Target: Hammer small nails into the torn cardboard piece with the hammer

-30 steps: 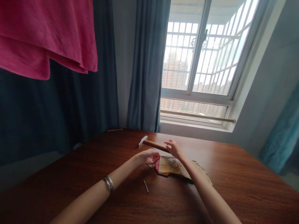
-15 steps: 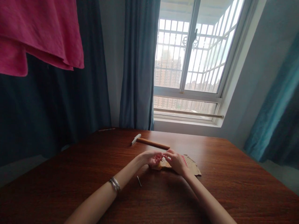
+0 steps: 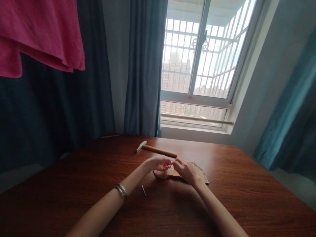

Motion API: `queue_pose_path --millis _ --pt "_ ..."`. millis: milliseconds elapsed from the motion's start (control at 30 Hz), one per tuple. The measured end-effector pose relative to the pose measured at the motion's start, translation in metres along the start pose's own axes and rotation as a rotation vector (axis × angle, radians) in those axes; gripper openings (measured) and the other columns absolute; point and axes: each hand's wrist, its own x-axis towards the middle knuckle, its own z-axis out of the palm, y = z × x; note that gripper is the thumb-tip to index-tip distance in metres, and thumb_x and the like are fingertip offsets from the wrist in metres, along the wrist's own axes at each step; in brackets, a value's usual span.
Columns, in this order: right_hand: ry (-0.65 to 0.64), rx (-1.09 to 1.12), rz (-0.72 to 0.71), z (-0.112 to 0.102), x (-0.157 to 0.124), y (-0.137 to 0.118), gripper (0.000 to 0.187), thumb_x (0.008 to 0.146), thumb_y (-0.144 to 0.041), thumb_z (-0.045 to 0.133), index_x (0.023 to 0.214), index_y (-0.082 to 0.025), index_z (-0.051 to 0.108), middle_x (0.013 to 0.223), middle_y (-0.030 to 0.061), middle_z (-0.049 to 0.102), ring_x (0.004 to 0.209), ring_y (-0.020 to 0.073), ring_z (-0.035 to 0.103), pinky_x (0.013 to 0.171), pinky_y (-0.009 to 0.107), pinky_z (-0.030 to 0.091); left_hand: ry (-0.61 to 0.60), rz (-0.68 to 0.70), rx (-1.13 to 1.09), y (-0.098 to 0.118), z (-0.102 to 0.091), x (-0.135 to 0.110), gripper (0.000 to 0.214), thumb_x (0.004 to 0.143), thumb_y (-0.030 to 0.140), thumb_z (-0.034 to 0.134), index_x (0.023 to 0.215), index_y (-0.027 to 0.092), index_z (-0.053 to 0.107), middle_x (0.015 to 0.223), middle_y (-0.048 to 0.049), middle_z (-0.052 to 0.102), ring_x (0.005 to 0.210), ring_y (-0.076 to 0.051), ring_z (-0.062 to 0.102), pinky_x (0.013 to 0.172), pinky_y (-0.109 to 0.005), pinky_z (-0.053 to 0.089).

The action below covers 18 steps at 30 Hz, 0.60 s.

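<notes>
My left hand (image 3: 162,163) has its fingers curled, palm turned partly toward me, and a silver bracelet (image 3: 121,190) circles that wrist. Beside it, my right hand (image 3: 184,168) pinches its thumb and fingers together, tips meeting those of the left. Whatever small thing is between the fingertips is too small to name. Under both hands lies a tan, fan-shaped piece (image 3: 202,173) with small holes and a notched edge, partly covered by the right hand. Beyond the hands rests a hammer (image 3: 160,151) with a wooden handle and pale head. Nearer me is a thin metal rod (image 3: 143,190).
The brown wooden table (image 3: 247,187) runs to the wall below a barred window (image 3: 192,95). Blue curtains (image 3: 145,72) hang behind it and at the right. A pink cloth (image 3: 49,36) hangs at the upper left.
The whole view has shifted slightly, so things sit a little further left. My hands stay together over the fan-shaped piece, with the fingers moved only a little.
</notes>
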Motion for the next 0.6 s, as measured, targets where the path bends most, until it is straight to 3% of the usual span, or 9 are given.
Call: queue_pose_path --millis 100,200,300,433,600 --pt "0.122 0.235 0.176 0.008 0.003 0.008 0.015 0.083 -0.018 0.047 0.085 -0.02 0.062 0.088 0.006 0.063 0.074 0.0152 0.057 0.066 0.025 0.044 0.028 0.046 0.244 0.013 0.0 -0.002 0.014 0.069 0.025 0.064 0.066 0.012 0.061 0.058 -0.0005 0.054 0.048 -0.009 0.046 0.05 -0.022 0.037" --pt "0.291 0.475 0.39 0.018 0.008 0.017 0.012 0.078 -0.022 0.049 0.077 -0.018 0.06 0.076 0.004 0.063 0.069 0.0147 0.057 0.065 0.025 0.046 0.089 0.293 0.599 0.02 -0.001 -0.008 0.03 0.07 0.04 0.064 0.079 0.012 0.065 0.068 -0.0033 0.06 0.061 -0.014 0.053 0.057 -0.024 0.04" --pt "0.347 0.576 0.497 0.026 0.013 0.026 0.018 0.078 -0.027 0.044 0.074 -0.016 0.058 0.067 0.0028 0.061 0.06 0.0148 0.058 0.053 0.024 0.046 0.103 0.439 0.955 0.013 0.001 -0.013 0.054 0.061 0.049 0.071 0.1 0.014 0.062 0.095 -0.0089 0.062 0.088 -0.023 0.056 0.075 -0.028 0.042" --pt "0.363 0.647 0.542 0.032 0.011 0.033 0.02 0.075 -0.03 0.044 0.066 -0.017 0.056 0.06 0.0009 0.059 0.056 0.0146 0.056 0.051 0.024 0.044 0.113 0.43 1.344 -0.005 0.003 -0.016 0.087 0.044 0.056 0.077 0.116 0.015 0.052 0.122 -0.016 0.049 0.114 -0.035 0.042 0.095 -0.039 0.032" --pt "0.366 0.668 0.553 0.034 0.004 0.034 0.015 0.07 -0.027 0.047 0.064 -0.018 0.058 0.058 -0.0002 0.058 0.058 0.0147 0.054 0.056 0.024 0.042 0.133 0.413 1.389 -0.015 -0.007 -0.019 0.097 0.049 0.059 0.073 0.128 0.014 0.039 0.131 -0.0182 0.04 0.12 -0.036 0.036 0.1 -0.04 0.027"
